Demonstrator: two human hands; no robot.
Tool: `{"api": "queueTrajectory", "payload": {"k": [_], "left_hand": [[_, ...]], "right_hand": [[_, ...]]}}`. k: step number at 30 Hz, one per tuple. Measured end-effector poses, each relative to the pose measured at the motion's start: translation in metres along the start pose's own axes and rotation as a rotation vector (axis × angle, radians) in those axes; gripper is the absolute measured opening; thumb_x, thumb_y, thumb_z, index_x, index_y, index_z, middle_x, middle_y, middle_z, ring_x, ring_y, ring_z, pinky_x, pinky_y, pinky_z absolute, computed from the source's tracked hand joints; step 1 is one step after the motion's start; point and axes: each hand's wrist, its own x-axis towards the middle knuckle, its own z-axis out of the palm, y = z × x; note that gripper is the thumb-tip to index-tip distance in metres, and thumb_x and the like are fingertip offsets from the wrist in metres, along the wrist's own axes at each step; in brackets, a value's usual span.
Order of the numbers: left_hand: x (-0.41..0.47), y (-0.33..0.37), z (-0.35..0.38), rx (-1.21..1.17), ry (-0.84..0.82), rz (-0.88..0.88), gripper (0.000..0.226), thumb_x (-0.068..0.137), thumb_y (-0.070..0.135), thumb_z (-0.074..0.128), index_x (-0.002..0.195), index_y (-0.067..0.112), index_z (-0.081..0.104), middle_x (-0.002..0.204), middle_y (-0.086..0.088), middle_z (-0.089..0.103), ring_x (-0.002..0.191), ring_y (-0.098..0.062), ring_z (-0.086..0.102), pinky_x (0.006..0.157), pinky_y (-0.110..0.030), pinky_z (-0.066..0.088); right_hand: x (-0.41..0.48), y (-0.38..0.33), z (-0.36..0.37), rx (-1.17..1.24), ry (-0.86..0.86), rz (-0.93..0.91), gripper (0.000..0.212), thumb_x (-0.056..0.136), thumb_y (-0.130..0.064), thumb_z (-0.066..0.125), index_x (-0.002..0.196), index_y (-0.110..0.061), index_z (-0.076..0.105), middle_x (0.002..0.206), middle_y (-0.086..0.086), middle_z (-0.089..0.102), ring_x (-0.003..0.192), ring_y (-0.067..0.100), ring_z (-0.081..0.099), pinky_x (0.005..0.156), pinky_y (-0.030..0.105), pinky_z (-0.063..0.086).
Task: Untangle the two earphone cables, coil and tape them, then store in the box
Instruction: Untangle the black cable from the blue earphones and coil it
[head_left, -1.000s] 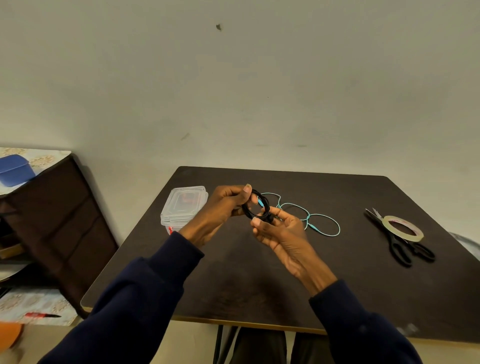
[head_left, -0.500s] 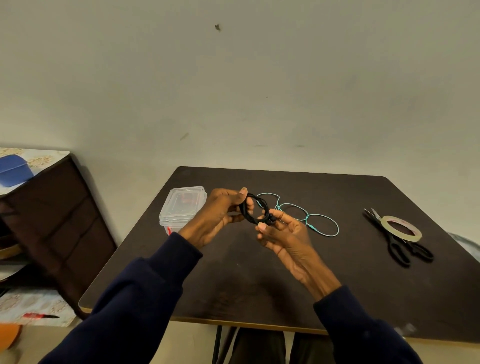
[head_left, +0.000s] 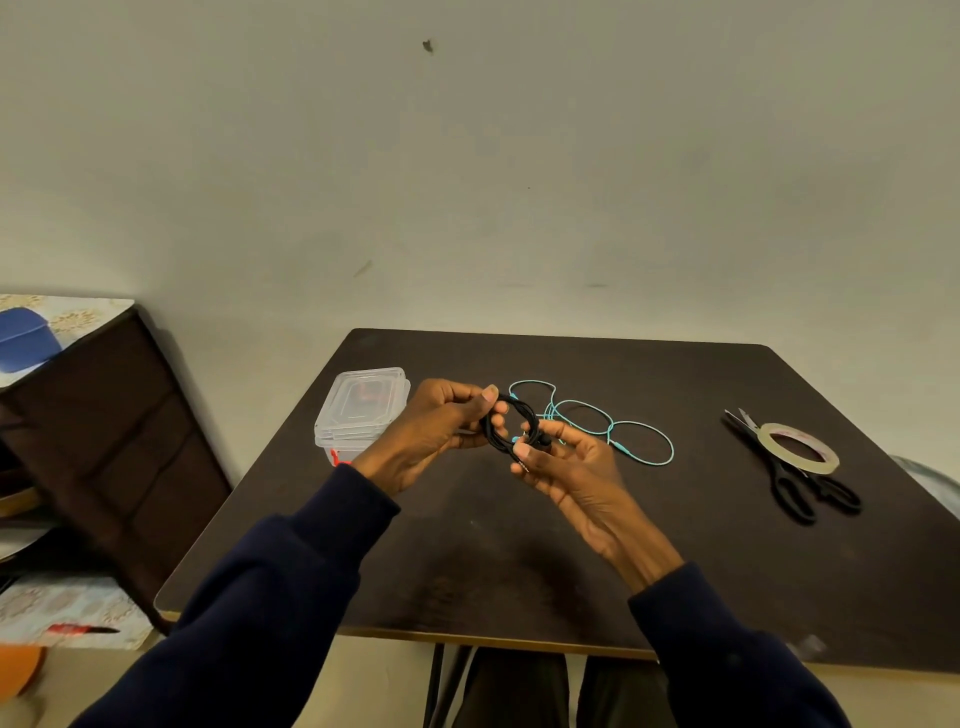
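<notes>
Above the middle of the dark table (head_left: 519, 561) I hold a black earphone cable (head_left: 524, 415) wound into a small coil. My left hand (head_left: 436, 431) pinches the coil's left side between thumb and fingers. My right hand (head_left: 566, 462) grips its lower right part, where the plug end sticks out. A turquoise earphone cable (head_left: 623, 431) lies in loose loops on the table just behind my right hand. A clear plastic box (head_left: 361, 410) with its lid on stands at the table's left edge, beside my left hand.
Black scissors (head_left: 789, 483) lie on the right side of the table with a roll of clear tape (head_left: 797, 448) resting on them. A dark cabinet (head_left: 104, 441) stands to the left of the table, and a wall rises close behind.
The black coil has turned slightly and tightened between my hands. Both hands stay in nearly the same place above the table.
</notes>
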Motion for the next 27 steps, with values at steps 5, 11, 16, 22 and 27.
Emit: {"api": "queueTrajectory", "payload": {"k": [5, 11, 16, 22, 27], "left_hand": [[0.001, 0.006, -0.001, 0.019, 0.008, -0.009, 0.025, 0.099, 0.025, 0.058, 0.093, 0.006, 0.072, 0.084, -0.009, 0.071, 0.082, -0.018, 0.069, 0.083, -0.030, 0.059], [0.000, 0.006, 0.003, -0.016, -0.002, -0.026, 0.027, 0.099, 0.025, 0.058, 0.089, 0.004, 0.071, 0.081, -0.009, 0.071, 0.081, -0.019, 0.068, 0.082, -0.032, 0.058], [0.002, 0.000, 0.006, 0.038, 0.008, -0.034, 0.028, 0.099, 0.027, 0.058, 0.087, 0.006, 0.071, 0.076, -0.005, 0.070, 0.076, -0.014, 0.067, 0.077, -0.026, 0.057], [0.005, -0.010, 0.001, -0.026, -0.051, -0.152, 0.024, 0.095, 0.027, 0.063, 0.094, 0.005, 0.073, 0.081, -0.007, 0.072, 0.076, -0.013, 0.069, 0.075, -0.025, 0.058], [0.001, -0.036, -0.003, -0.031, -0.029, -0.260, 0.020, 0.091, 0.014, 0.069, 0.103, -0.002, 0.073, 0.087, -0.011, 0.074, 0.080, -0.016, 0.071, 0.077, -0.030, 0.061]], "right_hand": [[-0.002, -0.001, 0.000, -0.013, -0.034, 0.001, 0.052, 0.062, 0.004, 0.078, 0.111, -0.005, 0.063, 0.100, 0.014, 0.075, 0.093, 0.025, 0.073, 0.073, 0.034, 0.062], [-0.002, 0.003, -0.005, 0.034, -0.029, 0.030, 0.056, 0.064, 0.007, 0.076, 0.118, -0.002, 0.061, 0.103, 0.016, 0.073, 0.088, 0.022, 0.073, 0.070, 0.031, 0.061], [-0.001, 0.004, -0.010, 0.110, -0.144, 0.058, 0.053, 0.078, 0.005, 0.073, 0.128, 0.001, 0.058, 0.118, 0.020, 0.068, 0.096, 0.022, 0.070, 0.074, 0.033, 0.060], [0.002, 0.007, -0.014, -0.034, -0.022, 0.033, 0.043, 0.079, -0.001, 0.074, 0.119, 0.005, 0.062, 0.112, 0.020, 0.072, 0.092, 0.023, 0.072, 0.069, 0.033, 0.060], [0.001, 0.013, -0.022, -0.232, 0.106, 0.080, 0.032, 0.078, 0.005, 0.076, 0.108, 0.008, 0.065, 0.099, 0.021, 0.073, 0.080, 0.021, 0.074, 0.064, 0.026, 0.060]]}}
